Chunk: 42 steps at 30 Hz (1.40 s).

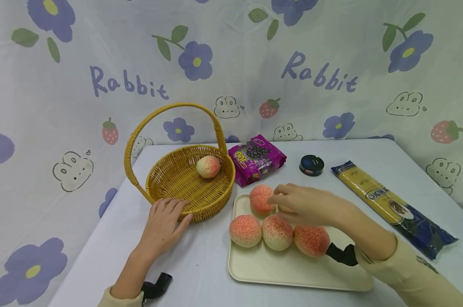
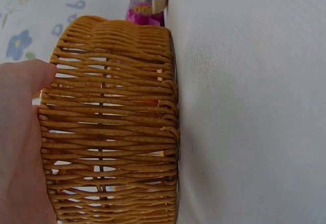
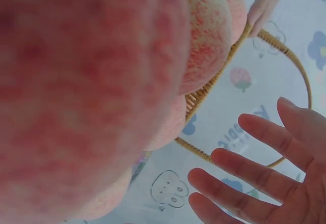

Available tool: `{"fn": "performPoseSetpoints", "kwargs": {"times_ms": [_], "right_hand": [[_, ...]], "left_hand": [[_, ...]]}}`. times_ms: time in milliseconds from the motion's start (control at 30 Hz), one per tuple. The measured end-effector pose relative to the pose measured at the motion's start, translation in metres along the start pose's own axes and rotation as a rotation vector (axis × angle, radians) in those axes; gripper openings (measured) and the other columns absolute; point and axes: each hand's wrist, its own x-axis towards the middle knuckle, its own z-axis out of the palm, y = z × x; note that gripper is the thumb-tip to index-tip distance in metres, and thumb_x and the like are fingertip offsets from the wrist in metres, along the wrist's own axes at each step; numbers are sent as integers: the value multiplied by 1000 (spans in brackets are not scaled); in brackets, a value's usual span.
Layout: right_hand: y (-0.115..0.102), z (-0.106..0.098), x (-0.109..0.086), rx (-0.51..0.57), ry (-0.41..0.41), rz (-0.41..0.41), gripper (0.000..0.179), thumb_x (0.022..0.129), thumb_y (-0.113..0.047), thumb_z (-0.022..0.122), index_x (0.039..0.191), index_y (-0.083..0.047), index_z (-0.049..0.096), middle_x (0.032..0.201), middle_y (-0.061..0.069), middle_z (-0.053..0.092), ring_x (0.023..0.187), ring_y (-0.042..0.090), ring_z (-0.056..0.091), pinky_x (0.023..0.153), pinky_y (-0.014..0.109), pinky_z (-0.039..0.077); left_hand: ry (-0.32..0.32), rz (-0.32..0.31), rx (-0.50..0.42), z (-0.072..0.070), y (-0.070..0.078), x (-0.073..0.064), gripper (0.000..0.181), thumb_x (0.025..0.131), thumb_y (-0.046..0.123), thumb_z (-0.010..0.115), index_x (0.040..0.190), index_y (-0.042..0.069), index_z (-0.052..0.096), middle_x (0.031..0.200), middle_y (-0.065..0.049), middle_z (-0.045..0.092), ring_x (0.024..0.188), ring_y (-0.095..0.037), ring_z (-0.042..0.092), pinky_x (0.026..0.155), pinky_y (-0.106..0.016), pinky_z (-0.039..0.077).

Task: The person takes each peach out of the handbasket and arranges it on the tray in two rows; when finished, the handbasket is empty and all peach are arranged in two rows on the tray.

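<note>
My left hand (image 1: 161, 228) grips the near rim of a round wicker basket (image 1: 210, 212), fingers over the edge and thumb outside. In the left wrist view, the basket's woven side (image 2: 112, 117) fills the middle. One peach (image 1: 208, 166) lies inside the basket at the back right. My right hand (image 1: 308, 205) is above a cream tray (image 1: 277, 270), holding nothing; its fingers (image 3: 254, 170) spread apart in the right wrist view. Peaches on the tray include one at the back (image 1: 261, 199) and a front row (image 1: 245, 230); another, under the right hand, is mostly hidden.
Behind the tray lies a purple snack packet (image 1: 257, 158), close to the basket. A round dark tin (image 1: 312, 165) stands to its right. A long yellow-and-blue pasta packet (image 1: 392, 207) lies at the right. The basket's tall handle (image 1: 170, 106) arches up before a patterned cloth.
</note>
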Motion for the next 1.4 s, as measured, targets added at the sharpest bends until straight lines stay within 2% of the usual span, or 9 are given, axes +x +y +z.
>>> {"fn": "performPoseSetpoints", "kwargs": {"times_ms": [133, 300, 600, 900, 1200, 1400], "right_hand": [[-3, -7, 8, -4, 1, -13, 29, 89, -23, 60, 116, -13, 60, 115, 8, 54, 102, 21, 53, 81, 32, 49], [-7, -15, 17, 1, -23, 20, 32, 91, -26, 57, 121, -13, 57, 122, 10, 51, 112, 26, 49, 87, 38, 46], [-9, -24, 31, 24, -59, 56, 31, 94, -29, 51, 123, -18, 56, 118, 5, 50, 111, 23, 49, 90, 38, 44], [-9, -30, 46, 8, -55, 33, 36, 89, -14, 60, 125, -14, 55, 122, 6, 52, 116, 25, 47, 92, 40, 43], [-8, -39, 65, -5, -53, 8, 33, 88, -10, 58, 121, -16, 58, 115, 3, 53, 108, 20, 50, 89, 35, 44], [-7, -42, 79, -30, -37, -12, 33, 88, -9, 54, 120, -16, 59, 107, 0, 53, 93, 16, 49, 78, 27, 45]], "left_hand": [[10, 10, 3, 1, 0, 0, 38, 92, 37, 51, 119, 11, 57, 113, -6, 57, 113, -28, 40, 100, -47, 21], [7, 9, 7, 1, -1, 1, 38, 92, 38, 50, 119, 12, 57, 113, -6, 57, 113, -28, 41, 100, -47, 21], [-9, 6, 4, 2, -1, 1, 39, 93, 38, 49, 119, 11, 57, 114, -6, 57, 113, -29, 41, 99, -47, 21], [-5, 5, 2, 0, -1, 0, 39, 92, 39, 49, 119, 11, 57, 114, -6, 57, 113, -29, 41, 99, -47, 21], [3, 6, 7, -1, -2, 0, 38, 92, 38, 51, 118, 10, 57, 112, -7, 58, 112, -30, 42, 99, -47, 22], [6, 11, 6, -1, -1, 0, 38, 92, 38, 51, 118, 10, 57, 112, -7, 58, 112, -30, 43, 98, -48, 23]]}}
